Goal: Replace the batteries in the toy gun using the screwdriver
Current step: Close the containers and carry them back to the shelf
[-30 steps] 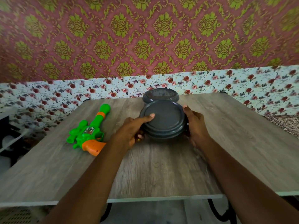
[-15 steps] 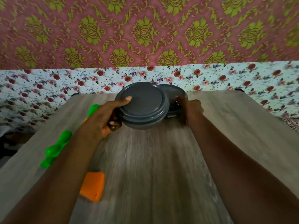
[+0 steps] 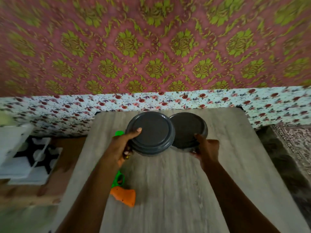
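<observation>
The green toy gun lies on the wooden table (image 3: 176, 190), mostly hidden under my left forearm. Its orange grip (image 3: 124, 196) and green muzzle tip (image 3: 119, 133) show. My left hand (image 3: 121, 148) grips a round grey lidded container (image 3: 151, 132), thumb on the lid; whether it is lifted or resting I cannot tell. My right hand (image 3: 207, 148) holds the near rim of a second grey lidded container (image 3: 187, 127) right beside the first. No screwdriver or batteries are visible.
The table's far edge meets a floral-papered wall (image 3: 168, 100). Left of the table sits a white and black object (image 3: 30, 157) lower down. A patterned rug (image 3: 294, 138) lies to the right.
My left hand has carried the front container to the left, so the two containers now sit side by side. My right hand left that container and took the rear one. The view tilted over the table.
</observation>
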Demonstrator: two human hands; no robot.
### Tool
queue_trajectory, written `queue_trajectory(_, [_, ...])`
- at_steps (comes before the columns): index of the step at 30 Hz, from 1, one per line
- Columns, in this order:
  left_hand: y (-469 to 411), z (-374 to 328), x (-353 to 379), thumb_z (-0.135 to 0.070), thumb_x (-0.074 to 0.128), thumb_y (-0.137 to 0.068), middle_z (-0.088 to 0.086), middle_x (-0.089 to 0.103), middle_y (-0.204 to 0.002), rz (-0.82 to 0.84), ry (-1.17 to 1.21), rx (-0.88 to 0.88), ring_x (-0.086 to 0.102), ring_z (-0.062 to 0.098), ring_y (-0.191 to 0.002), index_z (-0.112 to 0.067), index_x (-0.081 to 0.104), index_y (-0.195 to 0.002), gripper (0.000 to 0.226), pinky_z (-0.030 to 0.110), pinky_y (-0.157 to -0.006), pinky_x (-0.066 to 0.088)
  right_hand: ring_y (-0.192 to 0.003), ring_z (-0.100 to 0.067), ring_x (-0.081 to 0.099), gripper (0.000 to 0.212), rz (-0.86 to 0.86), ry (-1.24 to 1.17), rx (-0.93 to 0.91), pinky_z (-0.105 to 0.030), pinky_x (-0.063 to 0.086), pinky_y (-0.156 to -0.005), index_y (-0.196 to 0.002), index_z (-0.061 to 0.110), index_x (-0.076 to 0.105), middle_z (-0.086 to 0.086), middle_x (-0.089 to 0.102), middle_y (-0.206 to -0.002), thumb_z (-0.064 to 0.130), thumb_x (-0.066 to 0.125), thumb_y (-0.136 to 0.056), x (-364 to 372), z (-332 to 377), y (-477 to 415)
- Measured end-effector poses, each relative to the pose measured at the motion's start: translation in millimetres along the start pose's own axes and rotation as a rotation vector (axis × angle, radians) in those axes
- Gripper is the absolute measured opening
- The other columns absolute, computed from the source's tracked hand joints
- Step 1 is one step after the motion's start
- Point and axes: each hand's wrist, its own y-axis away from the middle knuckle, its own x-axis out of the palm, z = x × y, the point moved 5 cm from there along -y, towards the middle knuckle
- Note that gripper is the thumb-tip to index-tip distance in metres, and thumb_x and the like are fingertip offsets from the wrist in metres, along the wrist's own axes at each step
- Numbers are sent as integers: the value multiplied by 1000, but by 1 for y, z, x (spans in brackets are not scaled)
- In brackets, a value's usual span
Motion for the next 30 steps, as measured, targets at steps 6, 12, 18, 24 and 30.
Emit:
queue_trajectory(6, [68, -40, -6, -48, 98, -43, 7, 41, -65, -75, 48, -10, 25, 12, -39, 0, 74, -99, 78, 19, -36, 20, -102, -38, 71, 72, 92, -124, -30, -57, 62, -83, -143, 13, 48, -18, 65, -126, 29, 84, -83, -2, 49, 70])
queue_trajectory(12, [106, -66, -20, -41, 84, -71, -2, 37, -53, -80, 161, 11, 23, 9, -36, -10, 68, -88, 39, 17, -34, 20, -107, -35, 70, 71, 154, -100, -84, -55, 63, -82, -143, 15, 53, -13, 67, -129, 30, 85, -82, 19, 74, 108])
queue_trajectory(18, [115, -79, -63, -44, 72, -89, -2, 33, -53, -175, 198, 65, 25, 8, -34, -17, 62, -80, 31, 14, -34, 20, -102, -30, 73, 53, 238, -42, -132, -44, 65, -74, -132, 10, 63, -8, 74, -115, 28, 82, -85, 59, 69, 130])
queue_trajectory(24, [116, -91, -146, -49, 77, -82, 0, 37, -59, -170, 229, 115, 23, 9, -34, -19, 64, -91, 34, 15, -34, 19, -103, -32, 72, 56, 278, -32, -161, -47, 65, -77, -136, 9, 60, -7, 73, -113, 25, 81, -86, 126, 44, 169])
queue_trajectory(30, [116, -116, -260, -56, 85, -68, 9, 34, -59, -158, 196, 141, 25, 12, -31, -8, 67, -100, 61, 18, -37, 18, -100, -32, 74, 44, 281, -92, -174, -47, 64, -79, -127, 9, 65, -6, 75, -103, 22, 79, -88, 203, 1, 226])
